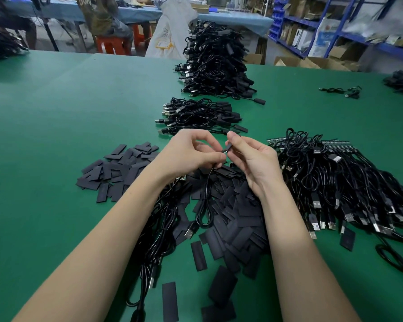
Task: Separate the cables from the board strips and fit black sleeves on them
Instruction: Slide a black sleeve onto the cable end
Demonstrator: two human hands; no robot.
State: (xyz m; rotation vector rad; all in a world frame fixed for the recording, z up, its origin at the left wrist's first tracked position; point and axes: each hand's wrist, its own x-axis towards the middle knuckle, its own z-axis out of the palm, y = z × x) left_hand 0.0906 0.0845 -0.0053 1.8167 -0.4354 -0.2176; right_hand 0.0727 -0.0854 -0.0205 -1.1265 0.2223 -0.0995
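Loose sleeves [230,212] lie on the counter [56,135] centre; board strips [335,182] with cables right; finished cable piles [214,63] behind.

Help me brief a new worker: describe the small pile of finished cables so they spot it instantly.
On the green table, look just beyond the person's hands. The low pile of sleeved cables lies between them and the tall cable heap behind it. Unlike the right-hand bundle, it carries no board strips.
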